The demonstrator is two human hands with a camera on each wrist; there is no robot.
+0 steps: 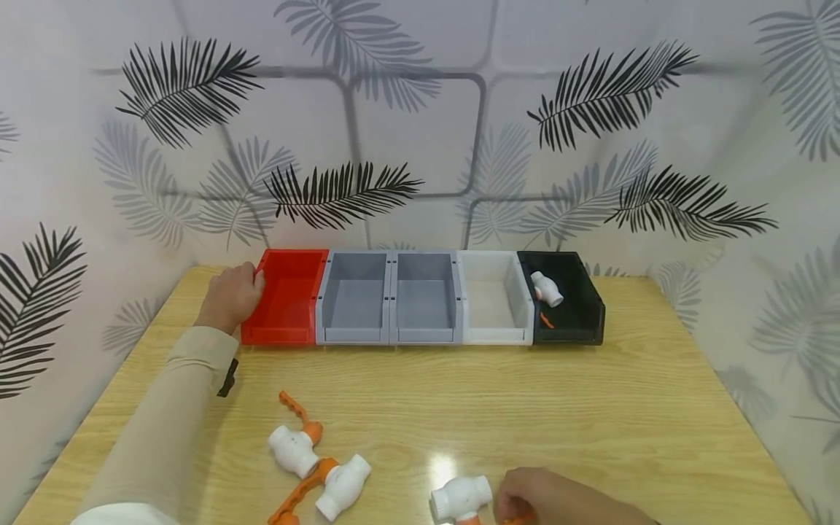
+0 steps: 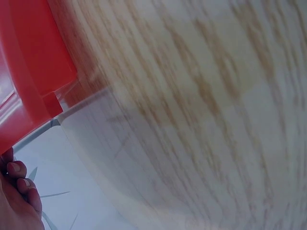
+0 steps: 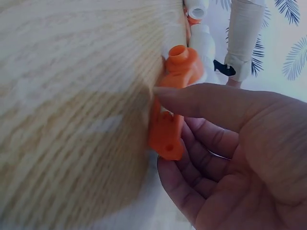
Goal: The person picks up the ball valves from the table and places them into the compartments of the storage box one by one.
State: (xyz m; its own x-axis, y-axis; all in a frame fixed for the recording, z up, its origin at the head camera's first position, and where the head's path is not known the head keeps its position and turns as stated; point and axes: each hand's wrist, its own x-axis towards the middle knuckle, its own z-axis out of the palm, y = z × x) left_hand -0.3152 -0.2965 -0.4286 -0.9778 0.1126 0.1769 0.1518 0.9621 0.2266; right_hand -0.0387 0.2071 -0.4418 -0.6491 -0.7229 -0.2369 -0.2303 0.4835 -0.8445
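Observation:
My left hand [image 1: 231, 295] grips the left wall of the red bin [image 1: 284, 336], the leftmost in the row. In the left wrist view its curled fingers [image 2: 29, 187] show beside the red bin [image 2: 36, 52]. At the near edge of the head view, my right hand [image 1: 547, 496] is beside a white ball valve [image 1: 461, 498]. The right wrist view shows the thumb and fingers pinching the valve's orange handle [image 3: 168, 134] low over the table. Two more white ball valves [image 1: 293, 450] [image 1: 344, 487] with orange handles lie to the left.
Two grey bins [image 1: 356, 335] [image 1: 426, 335], a white bin [image 1: 496, 336] and a black bin [image 1: 569, 335] continue the row to the right. Inside the black one lies a white valve [image 1: 547, 289] with an orange part. A patterned backdrop [image 1: 420, 131] rises behind the wooden table [image 1: 525, 408].

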